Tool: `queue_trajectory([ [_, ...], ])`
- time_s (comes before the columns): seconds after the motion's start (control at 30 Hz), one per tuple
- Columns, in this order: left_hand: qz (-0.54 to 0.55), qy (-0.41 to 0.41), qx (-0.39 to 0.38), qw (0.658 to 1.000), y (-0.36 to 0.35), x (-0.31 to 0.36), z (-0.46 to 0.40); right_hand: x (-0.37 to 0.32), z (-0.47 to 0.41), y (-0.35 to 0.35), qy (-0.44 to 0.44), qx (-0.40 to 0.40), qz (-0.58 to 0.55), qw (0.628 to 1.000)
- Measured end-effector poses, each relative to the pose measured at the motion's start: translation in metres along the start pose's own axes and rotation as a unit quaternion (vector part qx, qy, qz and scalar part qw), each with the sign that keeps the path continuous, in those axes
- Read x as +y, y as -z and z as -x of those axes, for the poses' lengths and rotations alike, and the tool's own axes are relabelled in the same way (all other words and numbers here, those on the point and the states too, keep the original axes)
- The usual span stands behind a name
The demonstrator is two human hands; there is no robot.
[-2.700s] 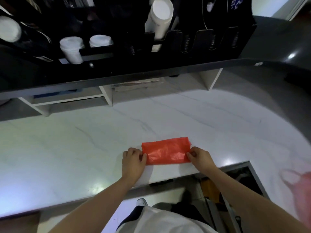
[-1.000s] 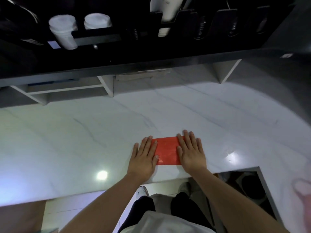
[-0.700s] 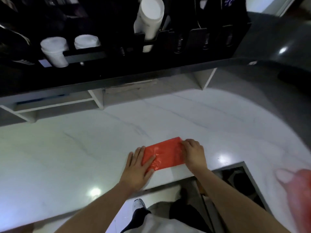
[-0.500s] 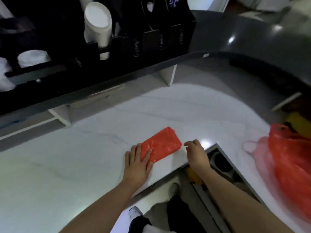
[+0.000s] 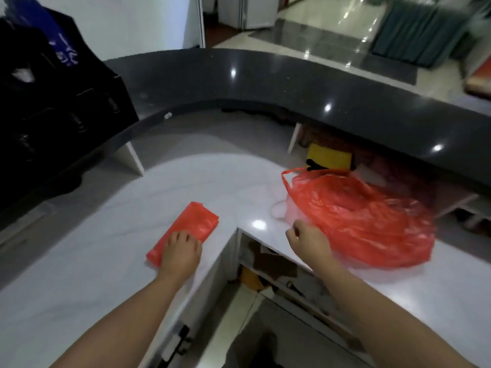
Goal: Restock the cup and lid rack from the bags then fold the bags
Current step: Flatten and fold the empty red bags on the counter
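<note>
Resting flat on the white marble-patterned counter [image 5: 106, 261], a folded red plastic bag [image 5: 192, 224] is pressed at its near end by the left hand [image 5: 180, 252], whose fingers lie fairly straight on top of it. To the right, a crumpled, unfolded red plastic bag [image 5: 358, 219] is spread on the same counter, its handle loop raised at the far left end. The right hand [image 5: 309, 243] is seen at this bag's near edge with fingers curled; because of blur, it cannot be told whether the plastic is actually pinched. A black cup and lid rack [image 5: 58, 107] stands on the raised dark curved ledge [image 5: 265, 83] at the upper left.
</note>
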State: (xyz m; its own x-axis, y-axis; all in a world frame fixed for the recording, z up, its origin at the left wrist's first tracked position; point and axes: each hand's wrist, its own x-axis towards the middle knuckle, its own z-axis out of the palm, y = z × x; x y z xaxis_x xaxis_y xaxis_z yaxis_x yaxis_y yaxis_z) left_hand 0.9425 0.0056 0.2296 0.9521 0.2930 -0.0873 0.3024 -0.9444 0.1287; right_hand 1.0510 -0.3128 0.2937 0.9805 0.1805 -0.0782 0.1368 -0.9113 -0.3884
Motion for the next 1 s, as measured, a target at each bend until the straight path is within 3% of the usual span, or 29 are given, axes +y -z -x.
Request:
queue_trajectory([
  [0.23, 0.073, -0.079, -0.039, 0.993, 0.045, 0.144, -0.066, 0.06, -0.046, 0.07, -0.019, 0.05, 0.005, 0.999],
  [0.4, 0.096, -0.085, -0.074, 0.989, 0.052, 0.217, -0.099, 0.095, -0.057, 0.101, -0.01, 0.052, 0.019, 0.998],
  [0.53, 0.124, -0.047, -0.125, 0.983, 0.046, 0.243, -0.111, 0.113, -0.047, 0.1, 0.047, 0.044, 0.055, 0.996],
  [0.6, 0.212, -0.008, -0.199, 0.957, 0.04, 0.253, -0.114, 0.118, -0.04, 0.091, 0.083, 0.029, 0.075, 0.993],
  [0.7, 0.411, 0.121, -0.308, 0.849, 0.033, 0.266, -0.117, 0.121, -0.031, 0.069, 0.113, 0.03, 0.117, 0.986],
  [0.77, 0.471, 0.154, -0.334, 0.802, 0.028, 0.274, -0.125, 0.119, -0.031, 0.058, 0.096, 0.046, 0.121, 0.987],
  [1.0, 0.562, 0.128, -0.299, 0.761, 0.017, 0.293, -0.149, 0.098, -0.043, 0.044, -0.003, 0.004, 0.15, 0.989],
])
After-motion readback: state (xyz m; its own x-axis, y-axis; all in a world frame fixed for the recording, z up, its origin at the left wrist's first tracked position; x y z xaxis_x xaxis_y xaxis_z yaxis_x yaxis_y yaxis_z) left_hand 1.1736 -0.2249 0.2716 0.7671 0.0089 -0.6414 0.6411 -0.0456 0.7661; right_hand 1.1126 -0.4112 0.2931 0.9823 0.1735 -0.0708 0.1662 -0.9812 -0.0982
